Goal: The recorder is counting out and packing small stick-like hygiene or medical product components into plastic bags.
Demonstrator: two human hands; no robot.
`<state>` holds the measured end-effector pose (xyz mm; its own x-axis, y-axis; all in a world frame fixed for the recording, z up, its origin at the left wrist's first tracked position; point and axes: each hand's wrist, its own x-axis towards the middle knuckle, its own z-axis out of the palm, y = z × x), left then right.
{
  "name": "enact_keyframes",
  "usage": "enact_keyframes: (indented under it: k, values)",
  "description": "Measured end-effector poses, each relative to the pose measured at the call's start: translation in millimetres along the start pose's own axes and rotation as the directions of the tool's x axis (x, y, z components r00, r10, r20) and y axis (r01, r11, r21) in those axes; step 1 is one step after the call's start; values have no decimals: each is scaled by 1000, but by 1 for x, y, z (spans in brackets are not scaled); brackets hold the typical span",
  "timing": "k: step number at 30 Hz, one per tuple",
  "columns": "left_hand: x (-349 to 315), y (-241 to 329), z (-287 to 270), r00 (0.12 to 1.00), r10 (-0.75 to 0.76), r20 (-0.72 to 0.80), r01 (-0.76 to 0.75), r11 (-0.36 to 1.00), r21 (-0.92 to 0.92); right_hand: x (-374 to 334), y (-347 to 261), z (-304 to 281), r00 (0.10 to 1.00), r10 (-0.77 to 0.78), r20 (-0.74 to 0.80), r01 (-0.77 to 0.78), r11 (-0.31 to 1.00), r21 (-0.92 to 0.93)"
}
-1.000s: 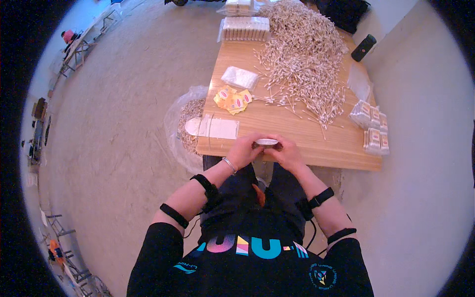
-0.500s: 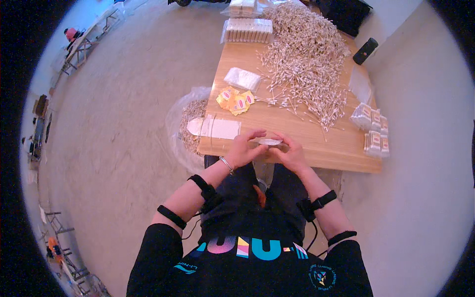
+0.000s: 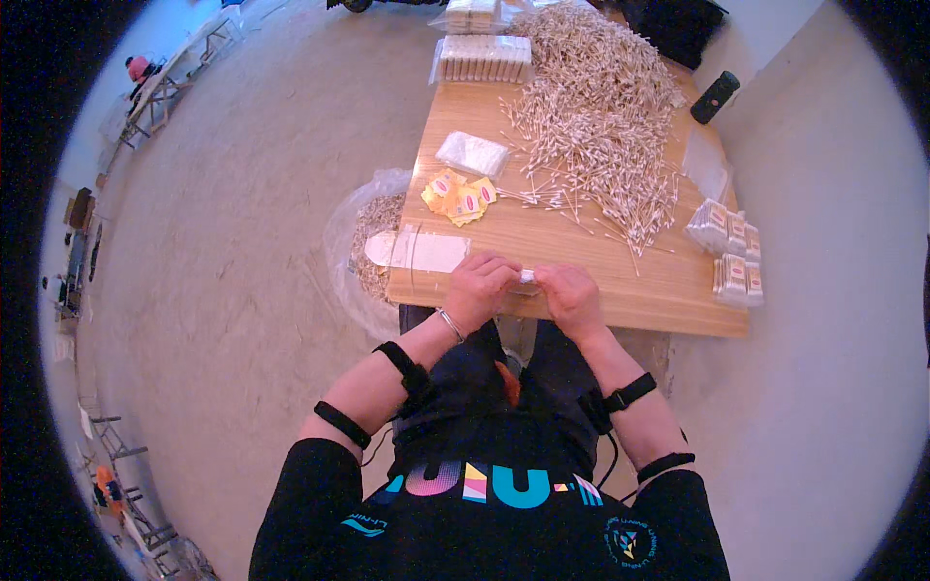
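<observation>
At the table's near edge, both my hands pinch a small packet of cotton swabs (image 3: pixel 527 277) from its two sides. Its white top shows between my fingers, and most of the rest is hidden. My left hand (image 3: pixel 481 290) has its fingers bent and closed on the left side. Opposite it, my right hand (image 3: pixel 569 296) is closed on the right side. Just left of my left hand lies a white perforated sheet (image 3: pixel 431 253) with a rounded end. Beyond it are a scatter of yellow cards (image 3: pixel 460 197) and a stack of clear bags (image 3: pixel 473 154).
A large heap of loose cotton swabs (image 3: pixel 605 107) covers the far part of the wooden table (image 3: pixel 562 254). Filled packets (image 3: pixel 736 279) stand at the right edge, bundled packs (image 3: pixel 481 60) at the far left. A black cylinder (image 3: pixel 715 97) stands by the wall; a plastic sack (image 3: pixel 373 228) sits left.
My fingers have closed in on the packet, from a loose hold to a tight pinch on both sides. The packet has turned so that less of it shows.
</observation>
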<state>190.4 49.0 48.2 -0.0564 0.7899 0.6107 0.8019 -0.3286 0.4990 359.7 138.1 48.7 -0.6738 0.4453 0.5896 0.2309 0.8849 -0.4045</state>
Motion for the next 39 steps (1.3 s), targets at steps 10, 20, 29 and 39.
enact_keyframes:
  k: [10,20,29,39]
  values:
    - [-15,-8,3,885,-416,208,464,764,-447,13,-20,-2,970,228,82,-240,954,179]
    - [-5,-1,-4,804,-519,290,593,663,-457,16,-14,9,899,389,199,-436,836,334]
    - [1,4,-4,810,-507,295,584,657,-476,16,-8,9,816,507,277,-576,674,462]
    - [-5,0,8,807,-536,248,567,588,-576,6,3,3,701,650,293,-672,466,576]
